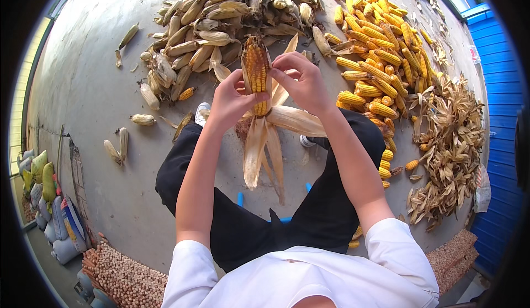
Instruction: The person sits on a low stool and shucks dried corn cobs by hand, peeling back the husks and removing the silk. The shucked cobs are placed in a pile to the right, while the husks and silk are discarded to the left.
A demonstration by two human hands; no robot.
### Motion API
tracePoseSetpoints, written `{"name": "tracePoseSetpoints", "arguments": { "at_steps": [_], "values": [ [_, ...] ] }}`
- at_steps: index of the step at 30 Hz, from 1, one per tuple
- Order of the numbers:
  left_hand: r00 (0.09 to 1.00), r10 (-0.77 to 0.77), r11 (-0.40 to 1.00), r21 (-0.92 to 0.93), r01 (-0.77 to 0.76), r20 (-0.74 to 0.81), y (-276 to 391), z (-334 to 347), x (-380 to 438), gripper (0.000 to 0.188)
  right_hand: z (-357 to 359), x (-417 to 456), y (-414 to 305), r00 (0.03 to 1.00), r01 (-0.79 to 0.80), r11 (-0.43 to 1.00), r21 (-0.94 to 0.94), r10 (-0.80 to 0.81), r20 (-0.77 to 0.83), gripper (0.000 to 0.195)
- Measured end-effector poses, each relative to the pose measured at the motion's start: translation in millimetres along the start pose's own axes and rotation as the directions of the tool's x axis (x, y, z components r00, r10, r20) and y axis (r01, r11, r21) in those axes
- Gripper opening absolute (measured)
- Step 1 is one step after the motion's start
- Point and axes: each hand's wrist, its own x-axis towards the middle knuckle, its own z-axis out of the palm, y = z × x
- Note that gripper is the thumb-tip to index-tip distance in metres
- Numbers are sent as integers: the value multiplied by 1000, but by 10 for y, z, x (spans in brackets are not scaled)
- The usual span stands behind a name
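An ear of corn (257, 72) stands upright between my hands, tip up, its yellow kernels showing with brown discolouring near the tip. My left hand (234, 99) grips the ear from the left, thumb across its lower kernels. With thumb and index finger, my right hand (298, 76) pinches the edge of a husk strip along the ear's right side. Several peeled, dry husk leaves (255, 155) hang down and spread right from the ear's base. Some husk still lines the sides of the ear.
Ahead lies a pile of unhusked corn ears (215, 30). Husked yellow cobs (377, 59) are heaped at the right, beside a mound of loose husks (449, 150). Filled sacks (60, 221) stand at the far left. Stacked bare cobs (124, 279) lie lower left; a blue metal wall (503, 142) runs along the right.
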Motion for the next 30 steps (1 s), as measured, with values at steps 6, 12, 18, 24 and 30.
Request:
{"name": "tracePoseSetpoints", "arguments": {
  "at_steps": [6, 12, 18, 24, 30],
  "values": [
    [1000, 18, 1000, -21, -17, 26, -10, -9, 0, 51, -58, 13, 22, 995, -88, 993, 74, 84, 55, 14],
    [999, 19, 998, -54, -16, 40, -5, -7, -2, 50, -64, 13, 63, 993, -112, 985, 131, 105, 56, 13],
    [998, 36, 996, -83, -31, 57, 23, -7, -15, 48, -103, 31, 72, 989, -143, 981, 128, 135, 68, 13],
    [995, -32, 993, -112, 42, 90, 47, -36, -23, 56, -121, 31, 95, 987, -157, 980, 120, 159, -2, 13],
    [995, -13, 985, -171, 29, 94, 9, -52, -15, 54, -118, 31, 75, 975, -214, 971, 110, 219, -41, 15]
  ]
}}
